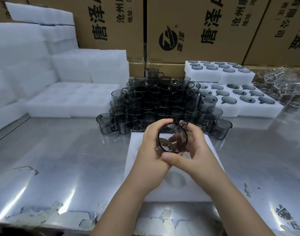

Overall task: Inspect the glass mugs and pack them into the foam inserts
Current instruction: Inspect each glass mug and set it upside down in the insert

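Note:
I hold one smoky grey glass mug [172, 138] in both hands, its round mouth turned up toward the camera and its handle at the far right. My left hand [150, 149] grips its left side with fingers curled around the wall. My right hand [194, 147] grips the right side, thumb lying across under the rim. Below my hands lies a white foam insert [176, 183] with round pockets that show no mugs. A heap of several grey mugs [159, 103] stands just behind it.
Filled foam inserts [244, 101] sit stacked at the back right, with clear glassware [281, 82] beside them. Blank foam blocks [60, 82] pile up at the left. Cardboard boxes [196, 28] wall off the back. The steel table [60, 159] has peeling film.

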